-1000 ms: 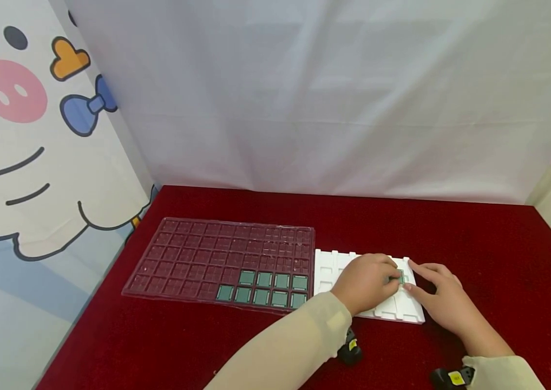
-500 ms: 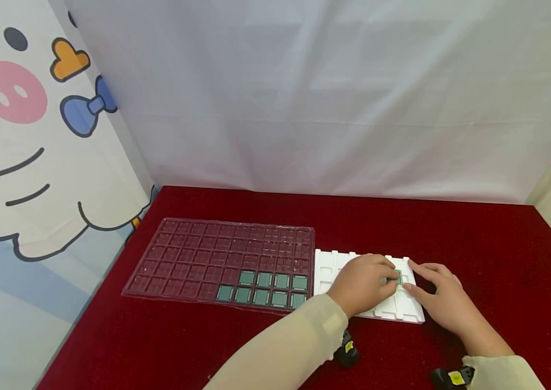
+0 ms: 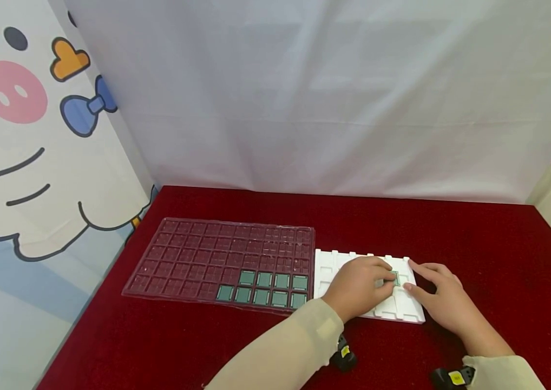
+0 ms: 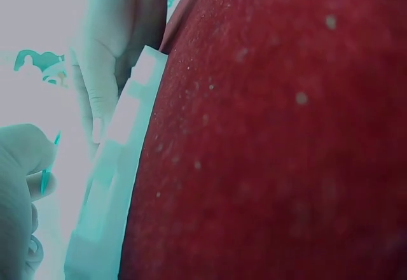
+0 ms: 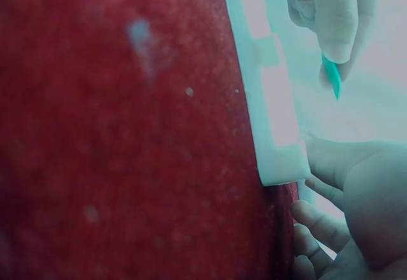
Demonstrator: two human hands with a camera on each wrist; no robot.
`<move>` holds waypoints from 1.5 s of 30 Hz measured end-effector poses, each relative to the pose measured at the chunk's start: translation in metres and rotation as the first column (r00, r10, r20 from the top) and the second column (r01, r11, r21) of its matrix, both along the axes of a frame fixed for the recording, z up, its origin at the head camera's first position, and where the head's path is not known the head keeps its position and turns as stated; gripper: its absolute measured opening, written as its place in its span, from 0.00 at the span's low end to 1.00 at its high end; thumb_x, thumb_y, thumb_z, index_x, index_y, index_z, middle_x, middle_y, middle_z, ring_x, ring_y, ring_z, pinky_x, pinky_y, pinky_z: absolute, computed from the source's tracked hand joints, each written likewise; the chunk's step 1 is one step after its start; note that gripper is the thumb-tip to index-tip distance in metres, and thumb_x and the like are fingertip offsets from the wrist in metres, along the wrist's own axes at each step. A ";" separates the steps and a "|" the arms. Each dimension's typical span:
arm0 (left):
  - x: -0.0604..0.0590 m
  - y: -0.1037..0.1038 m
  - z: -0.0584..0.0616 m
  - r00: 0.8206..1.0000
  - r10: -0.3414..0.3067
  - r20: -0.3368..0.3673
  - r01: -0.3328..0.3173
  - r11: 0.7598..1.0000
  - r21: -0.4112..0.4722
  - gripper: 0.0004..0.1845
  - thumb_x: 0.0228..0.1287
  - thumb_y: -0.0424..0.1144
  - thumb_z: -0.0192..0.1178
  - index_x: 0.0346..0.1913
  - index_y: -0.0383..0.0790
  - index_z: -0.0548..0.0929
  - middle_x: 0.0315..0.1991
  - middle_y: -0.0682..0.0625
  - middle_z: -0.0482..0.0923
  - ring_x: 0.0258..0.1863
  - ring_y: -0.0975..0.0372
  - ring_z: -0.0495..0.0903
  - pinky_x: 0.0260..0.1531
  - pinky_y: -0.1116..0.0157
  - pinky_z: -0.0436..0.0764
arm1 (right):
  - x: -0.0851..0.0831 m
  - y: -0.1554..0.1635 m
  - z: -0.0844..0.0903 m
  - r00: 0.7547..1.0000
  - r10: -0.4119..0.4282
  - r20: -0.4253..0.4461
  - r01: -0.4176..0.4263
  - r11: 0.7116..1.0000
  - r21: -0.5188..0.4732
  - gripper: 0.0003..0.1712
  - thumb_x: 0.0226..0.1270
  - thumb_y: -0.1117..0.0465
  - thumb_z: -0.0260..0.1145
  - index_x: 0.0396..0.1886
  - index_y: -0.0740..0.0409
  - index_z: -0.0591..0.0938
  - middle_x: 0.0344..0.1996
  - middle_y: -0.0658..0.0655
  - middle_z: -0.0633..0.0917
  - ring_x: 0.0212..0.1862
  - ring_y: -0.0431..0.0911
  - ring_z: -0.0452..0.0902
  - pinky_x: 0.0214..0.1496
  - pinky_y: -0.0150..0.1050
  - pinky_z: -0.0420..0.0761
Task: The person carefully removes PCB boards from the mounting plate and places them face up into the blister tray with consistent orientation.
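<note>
From the head view, the left hand (image 3: 359,286) pinches a small green chip (image 3: 395,278) by its edges, over a slot near the right end of the white foam tray (image 3: 326,266). The right hand (image 3: 438,295) rests on that tray's right end, fingers nearly straight, steadying it. To the left, touching the white tray, lies a clear plastic grid tray (image 3: 192,249) with nine green chips (image 3: 263,288) filling its near right corner. Both trays sit on the red worktop (image 3: 475,238). The step in hand looks like lifting one chip from the foam; the next move would call for carrying it left to a free cell beside the filled ones and setting it down flat.

The left wrist view adds what the head view cannot: the chip (image 4: 46,179) seen edge-on as a thin sliver between fingertips (image 4: 28,159), raised off the foam edge (image 4: 121,159).

The right wrist view shows the same chip (image 5: 332,76) hanging tilted below the left fingertips (image 5: 337,35), clear of the tray wall (image 5: 273,108), and the right fingers (image 5: 327,219) loosely curled at the tray's corner.
</note>
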State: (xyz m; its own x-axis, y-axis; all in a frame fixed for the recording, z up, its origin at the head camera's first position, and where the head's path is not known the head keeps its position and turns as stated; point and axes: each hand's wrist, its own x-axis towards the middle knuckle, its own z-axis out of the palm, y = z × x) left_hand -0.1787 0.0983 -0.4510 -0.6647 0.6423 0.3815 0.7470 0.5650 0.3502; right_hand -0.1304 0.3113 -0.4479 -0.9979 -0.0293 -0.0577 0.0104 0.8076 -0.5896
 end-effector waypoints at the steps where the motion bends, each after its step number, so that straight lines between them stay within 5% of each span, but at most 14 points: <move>1: 0.000 -0.001 0.001 1.000 0.003 0.002 -0.003 1.000 -0.001 0.10 0.72 0.42 0.64 0.50 0.54 0.93 0.51 0.63 0.85 0.54 0.72 0.81 0.61 0.81 0.68 | 0.000 0.000 0.000 1.000 -0.001 0.000 0.001 1.000 0.000 0.38 0.73 0.54 0.68 0.76 0.65 0.68 0.67 0.75 0.67 0.65 0.75 0.59 0.58 0.75 0.69; 45: 0.003 -0.034 0.014 1.000 0.003 0.024 -0.004 0.999 0.032 0.10 0.71 0.40 0.65 0.49 0.50 0.93 0.53 0.59 0.86 0.57 0.68 0.81 0.64 0.76 0.70 | -0.001 -0.002 0.000 1.000 -0.013 0.015 0.013 1.000 0.018 0.39 0.73 0.55 0.68 0.76 0.65 0.68 0.67 0.76 0.67 0.65 0.74 0.60 0.58 0.75 0.69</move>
